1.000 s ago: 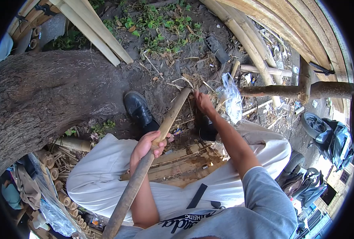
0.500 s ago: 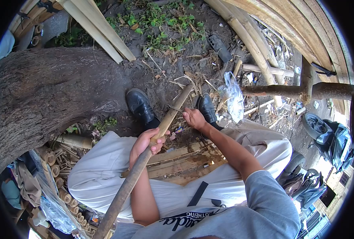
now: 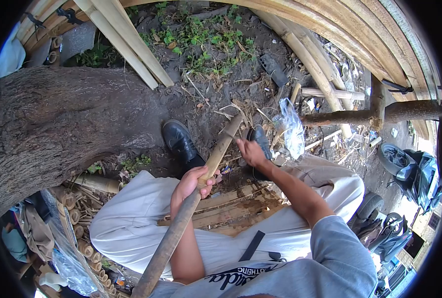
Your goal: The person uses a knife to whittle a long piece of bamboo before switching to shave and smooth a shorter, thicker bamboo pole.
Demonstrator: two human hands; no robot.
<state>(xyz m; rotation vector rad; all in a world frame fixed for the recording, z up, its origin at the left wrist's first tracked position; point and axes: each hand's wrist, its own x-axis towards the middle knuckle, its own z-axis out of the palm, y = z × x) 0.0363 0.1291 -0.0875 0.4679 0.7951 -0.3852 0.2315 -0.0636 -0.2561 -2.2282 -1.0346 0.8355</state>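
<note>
A long wooden pole (image 3: 174, 236) slants from beside my torso at lower left up to its tapered, paler far end near the shoes. My left hand (image 3: 193, 184) is wrapped round it at mid-length, palm underneath. My right hand (image 3: 251, 151) is closed at the far end, to the right of the pole. From that fist a thin knife (image 3: 231, 135) lies across the pole near its tip; its handle is hidden in the fingers. Black shoes (image 3: 177, 139) rest on the ground on both sides of the pole's end.
A thick tree trunk (image 3: 67, 121) fills the left. Bamboo slats (image 3: 231, 211) lie between my legs. Clear plastic (image 3: 292, 129) and shavings litter the soil. A horizontal wooden post (image 3: 340, 117) and curved bamboo strips (image 3: 380, 37) stand at right. Motorbikes (image 3: 412, 171) are beyond.
My right hand and the knife have slid along the pole toward its tip. My left hand keeps its hold. The whole view has shifted slightly.
</note>
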